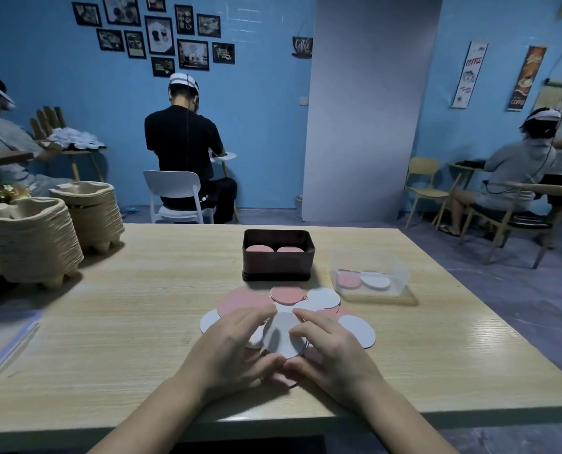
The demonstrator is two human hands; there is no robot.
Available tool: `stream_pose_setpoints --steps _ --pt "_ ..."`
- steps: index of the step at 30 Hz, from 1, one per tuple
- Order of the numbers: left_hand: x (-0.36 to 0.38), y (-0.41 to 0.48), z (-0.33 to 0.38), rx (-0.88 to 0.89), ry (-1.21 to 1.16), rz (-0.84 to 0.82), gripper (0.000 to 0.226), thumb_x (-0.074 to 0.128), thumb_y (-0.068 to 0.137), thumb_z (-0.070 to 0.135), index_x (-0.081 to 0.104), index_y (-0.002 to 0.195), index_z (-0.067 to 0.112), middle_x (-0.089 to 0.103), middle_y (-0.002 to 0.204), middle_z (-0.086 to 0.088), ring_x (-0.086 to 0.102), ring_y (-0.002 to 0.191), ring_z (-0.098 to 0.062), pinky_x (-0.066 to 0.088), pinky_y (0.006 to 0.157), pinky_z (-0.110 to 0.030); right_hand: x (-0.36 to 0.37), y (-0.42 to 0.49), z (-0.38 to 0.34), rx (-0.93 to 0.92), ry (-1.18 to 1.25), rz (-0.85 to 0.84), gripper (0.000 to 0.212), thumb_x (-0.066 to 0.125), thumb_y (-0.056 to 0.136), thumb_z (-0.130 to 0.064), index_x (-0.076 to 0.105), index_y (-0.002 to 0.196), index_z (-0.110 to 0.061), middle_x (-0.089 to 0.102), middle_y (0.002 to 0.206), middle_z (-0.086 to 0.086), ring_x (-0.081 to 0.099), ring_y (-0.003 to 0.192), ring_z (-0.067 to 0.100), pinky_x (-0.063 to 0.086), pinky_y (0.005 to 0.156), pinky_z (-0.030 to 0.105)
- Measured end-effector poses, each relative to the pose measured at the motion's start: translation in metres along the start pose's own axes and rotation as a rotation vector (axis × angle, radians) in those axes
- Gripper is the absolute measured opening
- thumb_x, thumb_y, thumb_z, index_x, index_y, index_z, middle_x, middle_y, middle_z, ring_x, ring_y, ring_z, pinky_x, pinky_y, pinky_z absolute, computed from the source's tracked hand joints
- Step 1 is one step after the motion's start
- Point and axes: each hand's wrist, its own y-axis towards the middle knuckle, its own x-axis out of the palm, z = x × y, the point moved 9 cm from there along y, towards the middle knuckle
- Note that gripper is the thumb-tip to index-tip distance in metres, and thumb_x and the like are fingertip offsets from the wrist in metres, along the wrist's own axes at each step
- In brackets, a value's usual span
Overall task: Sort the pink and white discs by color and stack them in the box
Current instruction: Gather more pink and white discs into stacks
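A loose heap of pink and white discs lies in the middle of the wooden table (125, 322). Both hands are curled round a small stack of white discs (281, 335) at the front of the heap, my left hand (237, 348) on its left side and my right hand (330, 350) on its right. A pink disc (288, 294) and a white disc (324, 298) lie at the back of the heap. Behind them stands a dark tin box (278, 260) with two piles of pink discs (259, 249) inside.
A clear plastic container (369, 275) holding a pink and a white disc sits right of the tin. Two stacks of pulp cup trays (34, 240) stand at the table's left. A folder lies at the front left edge. People sit at other tables beyond.
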Motion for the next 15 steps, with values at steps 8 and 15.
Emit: stream_pose_setpoints --steps 8,15 --pt "0.0054 -0.0067 -0.0091 -0.027 -0.054 0.01 0.036 0.07 0.082 0.041 0.06 0.115 0.029 0.07 0.101 0.011 0.064 0.092 -0.008 0.056 0.072 -0.033 -0.0046 -0.0029 0.0024 0.034 0.042 -0.004 0.032 0.076 0.084 -0.045 0.061 0.097 -0.02 0.059 0.139 0.001 0.05 0.132 0.01 0.047 0.097 0.027" --pt "0.003 -0.0064 -0.0022 -0.053 -0.011 -0.017 0.045 0.061 0.083 0.051 0.063 0.119 0.024 0.072 0.106 0.007 0.068 0.095 -0.015 0.056 0.072 -0.029 -0.0065 0.0001 0.0011 0.055 0.111 -0.056 0.034 0.084 0.079 -0.035 0.059 0.092 -0.017 0.068 0.117 0.001 0.053 0.132 0.012 0.053 0.086 0.035"
